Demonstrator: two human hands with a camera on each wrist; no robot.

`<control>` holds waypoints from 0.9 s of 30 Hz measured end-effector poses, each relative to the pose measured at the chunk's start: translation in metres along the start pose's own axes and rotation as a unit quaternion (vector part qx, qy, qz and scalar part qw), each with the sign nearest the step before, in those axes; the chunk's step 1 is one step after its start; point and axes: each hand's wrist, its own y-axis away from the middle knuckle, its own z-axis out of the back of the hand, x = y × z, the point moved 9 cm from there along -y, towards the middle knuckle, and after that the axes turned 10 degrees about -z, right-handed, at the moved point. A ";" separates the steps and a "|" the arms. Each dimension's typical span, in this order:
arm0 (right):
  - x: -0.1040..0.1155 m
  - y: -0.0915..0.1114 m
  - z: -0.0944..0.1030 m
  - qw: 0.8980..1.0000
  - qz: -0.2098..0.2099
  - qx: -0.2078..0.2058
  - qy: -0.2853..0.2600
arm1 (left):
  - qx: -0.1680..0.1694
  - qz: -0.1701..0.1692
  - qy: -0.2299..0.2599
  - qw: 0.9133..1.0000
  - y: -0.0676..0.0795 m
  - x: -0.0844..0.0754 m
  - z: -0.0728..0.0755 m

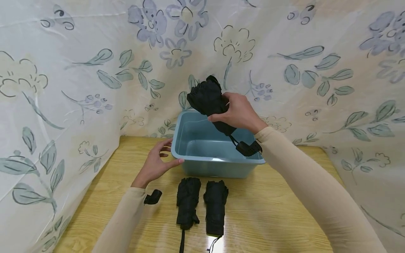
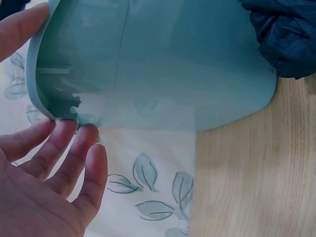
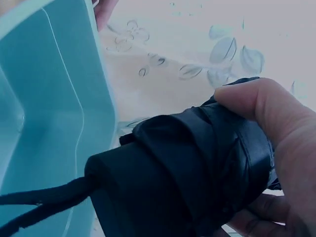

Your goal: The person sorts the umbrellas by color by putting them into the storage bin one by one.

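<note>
My right hand [image 1: 237, 110] grips a folded black umbrella [image 1: 209, 96] above a blue-green plastic tub [image 1: 218, 160]. The umbrella tilts, its gathered fabric end up to the left and its handle end with a dark cord down over the opening. In the right wrist view the thumb [image 3: 247, 98] lies along the fabric and the other fingers go beneath. My left hand [image 1: 155, 163] holds the tub's near left corner, thumb at the front rim and fingers at the left side. Two more folded black umbrellas, a left one [image 1: 188, 202] and a right one [image 1: 216, 207], lie in front of the tub.
The tub stands on a light wood-grain table [image 1: 272, 211]. A floral cloth [image 1: 196, 63] hangs behind the table and along both sides. Cords from the two lying umbrellas trail toward the near edge. Dark wrist devices sit at both sleeves.
</note>
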 end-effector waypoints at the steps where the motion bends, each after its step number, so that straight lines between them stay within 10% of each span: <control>1: -0.001 -0.004 -0.003 1.000 -0.005 0.002 0.001 | -0.001 0.000 0.001 1.000 0.000 0.000 0.000; 17: -0.028 -0.044 -0.077 0.991 -0.097 0.085 0.027 | -0.003 -0.004 0.000 1.000 -0.003 0.001 0.002; 27: -0.050 -0.045 -0.131 0.968 -0.165 0.188 0.032 | -0.006 -0.006 0.009 1.000 -0.001 -0.001 0.000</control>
